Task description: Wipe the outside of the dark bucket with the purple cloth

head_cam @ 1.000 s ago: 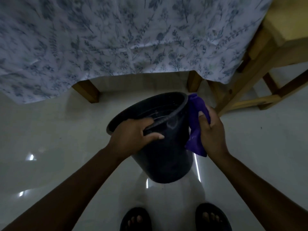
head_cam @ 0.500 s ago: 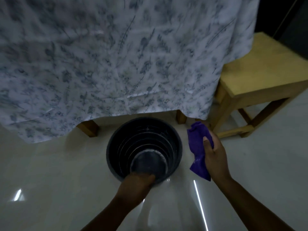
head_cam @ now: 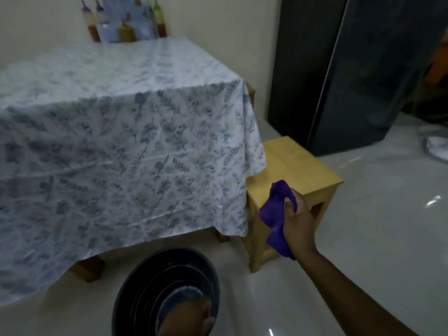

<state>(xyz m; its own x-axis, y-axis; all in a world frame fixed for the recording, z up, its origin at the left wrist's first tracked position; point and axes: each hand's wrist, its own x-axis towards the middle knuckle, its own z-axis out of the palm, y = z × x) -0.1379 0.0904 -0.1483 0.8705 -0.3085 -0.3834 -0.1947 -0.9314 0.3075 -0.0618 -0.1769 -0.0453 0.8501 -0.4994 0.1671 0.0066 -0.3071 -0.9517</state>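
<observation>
Bucket — dark, upright on the pale tiled floor, mouth toward the camera, just in front of the cloth-draped table. Right hand is fisted around the purple cloth, raised well clear of the bucket, in front of the wooden stool; the cloth's loose end hangs below the fist. Left hand sits at the bucket's near rim (mostly cut off at the frame's bottom edge) — cannot tell its grip. Bottles stand at the tabletop's far edge.

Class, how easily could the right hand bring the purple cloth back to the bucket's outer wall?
Probably easily: the right hand, holding the purple cloth, has bare floor between it and the dark bucket.
</observation>
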